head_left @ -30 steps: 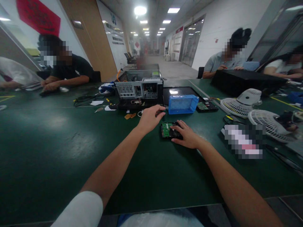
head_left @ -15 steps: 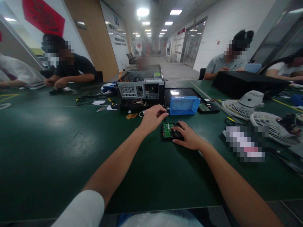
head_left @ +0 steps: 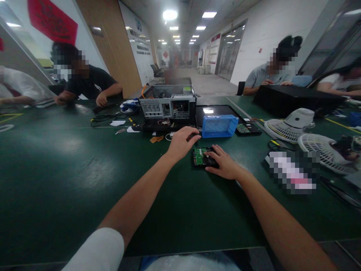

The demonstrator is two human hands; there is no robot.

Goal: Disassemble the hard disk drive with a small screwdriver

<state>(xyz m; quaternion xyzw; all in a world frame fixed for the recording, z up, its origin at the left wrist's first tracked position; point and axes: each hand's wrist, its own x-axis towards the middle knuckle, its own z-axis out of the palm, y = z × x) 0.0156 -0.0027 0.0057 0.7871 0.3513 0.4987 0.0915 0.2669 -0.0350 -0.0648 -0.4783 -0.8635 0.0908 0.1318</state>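
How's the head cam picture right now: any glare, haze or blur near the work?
Head view: haze spreads below the bright ceiling lamp; pale sheen marks the green table left of the arms; a white reflection sits on the dark glossy panel; fine detail on the green circuit board, near the right hand, looks soft.

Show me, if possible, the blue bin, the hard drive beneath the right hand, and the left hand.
Blue bin (head_left: 219, 127): head view, the side facing the camera.
Hard drive (head_left: 199, 157): head view, its green board.
Left hand (head_left: 181, 143): head view, its back.
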